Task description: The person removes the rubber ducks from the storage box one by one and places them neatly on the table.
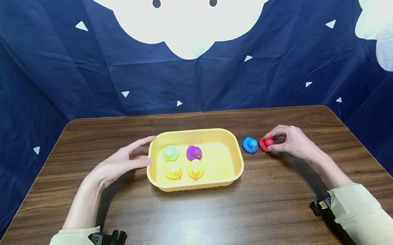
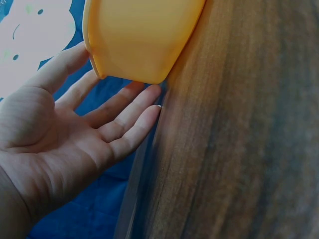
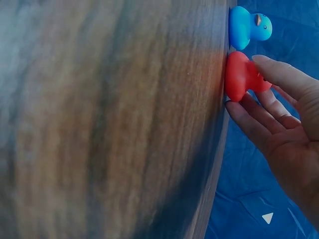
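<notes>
My left hand (image 1: 125, 161) touches the left end of a yellow plastic tub (image 1: 237, 174). In the left wrist view its fingers (image 2: 132, 117) are fairly straight against the tub's end wall. Inside the tub, on its left half, sit a green rubber duck (image 1: 170, 153), a purple rubber duck (image 1: 194, 152) and two yellow rubber ducks (image 1: 174, 170). To the right of the tub my right hand (image 1: 292, 141) pinches a red rubber duck (image 3: 237, 77) between thumb and fingers, at table level. A blue rubber duck (image 1: 250, 145) stands just left of the red one.
Everything rests on a dark wood-grain table (image 1: 192, 225). Behind and beside it hangs a navy cloth (image 1: 71, 79) with white cloud shapes. Black camera straps (image 1: 108, 239) sit on both wrists.
</notes>
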`<state>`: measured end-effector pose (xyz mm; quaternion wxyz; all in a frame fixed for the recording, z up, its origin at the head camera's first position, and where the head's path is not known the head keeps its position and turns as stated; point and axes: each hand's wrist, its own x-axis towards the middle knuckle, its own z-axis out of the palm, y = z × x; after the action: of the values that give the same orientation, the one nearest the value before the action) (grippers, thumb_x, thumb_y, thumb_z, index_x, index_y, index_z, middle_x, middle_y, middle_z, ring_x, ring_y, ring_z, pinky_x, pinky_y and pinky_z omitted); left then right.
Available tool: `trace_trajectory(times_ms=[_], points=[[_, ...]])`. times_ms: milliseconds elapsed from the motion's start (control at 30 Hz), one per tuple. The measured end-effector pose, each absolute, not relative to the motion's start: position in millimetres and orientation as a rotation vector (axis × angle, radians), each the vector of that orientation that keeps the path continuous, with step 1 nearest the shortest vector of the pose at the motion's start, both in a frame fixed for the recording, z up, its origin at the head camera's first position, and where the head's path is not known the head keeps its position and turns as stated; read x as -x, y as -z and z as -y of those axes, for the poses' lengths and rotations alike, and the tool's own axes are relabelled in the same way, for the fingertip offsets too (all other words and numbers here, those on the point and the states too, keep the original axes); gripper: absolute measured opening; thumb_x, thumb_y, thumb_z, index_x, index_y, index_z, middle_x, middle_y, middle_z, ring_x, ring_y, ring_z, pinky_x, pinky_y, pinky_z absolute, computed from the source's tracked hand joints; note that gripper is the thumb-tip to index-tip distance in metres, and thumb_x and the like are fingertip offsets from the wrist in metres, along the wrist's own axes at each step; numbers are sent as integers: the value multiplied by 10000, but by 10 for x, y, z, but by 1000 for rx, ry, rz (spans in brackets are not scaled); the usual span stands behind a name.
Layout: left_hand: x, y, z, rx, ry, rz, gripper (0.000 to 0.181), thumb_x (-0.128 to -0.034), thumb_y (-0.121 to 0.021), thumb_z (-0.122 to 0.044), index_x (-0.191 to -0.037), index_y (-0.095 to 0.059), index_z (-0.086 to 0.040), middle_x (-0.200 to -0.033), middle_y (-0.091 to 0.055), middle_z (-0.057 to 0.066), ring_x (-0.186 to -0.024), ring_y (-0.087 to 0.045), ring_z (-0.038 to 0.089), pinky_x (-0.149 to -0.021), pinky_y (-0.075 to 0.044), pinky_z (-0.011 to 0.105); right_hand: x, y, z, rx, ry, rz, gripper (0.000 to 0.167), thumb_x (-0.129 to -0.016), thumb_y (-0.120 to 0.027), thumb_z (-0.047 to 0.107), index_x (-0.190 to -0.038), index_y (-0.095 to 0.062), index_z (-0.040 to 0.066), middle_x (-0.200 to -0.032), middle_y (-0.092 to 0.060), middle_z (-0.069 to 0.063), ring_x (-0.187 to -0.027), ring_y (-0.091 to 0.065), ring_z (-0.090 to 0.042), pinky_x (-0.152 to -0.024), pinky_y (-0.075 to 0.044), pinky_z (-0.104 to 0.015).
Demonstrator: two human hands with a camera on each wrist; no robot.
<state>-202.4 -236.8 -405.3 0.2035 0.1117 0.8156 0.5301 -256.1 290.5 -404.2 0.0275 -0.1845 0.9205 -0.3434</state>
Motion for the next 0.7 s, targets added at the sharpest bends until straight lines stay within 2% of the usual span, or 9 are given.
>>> trace_trajectory(times_ms=[200,333,533,600,700], points=[[2028,4055,2365,-314,-1488,-2267,690,-987,-677,-260,-1595,-353,-299,-1552,-493,170,-1415,-496,345,-1115,-432,459,2557,4041,-2910,562,1058,-2846,295,-831,-870,164,-1110,-785,122,-1094,-741,-81,-1034,-729,-214,-895,-580,-295],[2026,4056,2366,-316,-1485,-2270,690,-988,-674,-263,-1597,-351,-294,-1553,-491,172,-1416,-493,349,-1117,-431,467,2569,4049,-2923,565,1045,-2853,293,-833,-867,159,-1112,-783,128,-1106,-738,-79,-1037,-725,-186,-891,-571,-250],[2026,4056,2365,-324,-1482,-2277,689,-991,-669,-250,-1600,-349,-284,-1552,-489,179,-1426,-482,358,-1124,-422,490,2562,4034,-2939,571,1086,-2830,325,-850,-853,168,-1157,-764,111,-1144,-721,-89,-1038,-724,-167,-880,-577,-232],[2027,4056,2364,-324,-1483,-2277,689,-990,-669,-249,-1600,-350,-282,-1551,-491,179,-1423,-485,358,-1121,-425,484,2554,4021,-2942,577,1109,-2829,325,-870,-837,179,-1172,-755,93,-1153,-716,-104,-1041,-728,-190,-862,-576,-207],[2030,4059,2365,-324,-1483,-2275,690,-990,-668,-249,-1601,-348,-280,-1552,-490,180,-1425,-483,358,-1118,-428,474,2544,4002,-2949,601,1112,-2851,304,-903,-806,192,-1183,-749,89,-1164,-717,-108,-1045,-726,-158,-845,-554,-145]])
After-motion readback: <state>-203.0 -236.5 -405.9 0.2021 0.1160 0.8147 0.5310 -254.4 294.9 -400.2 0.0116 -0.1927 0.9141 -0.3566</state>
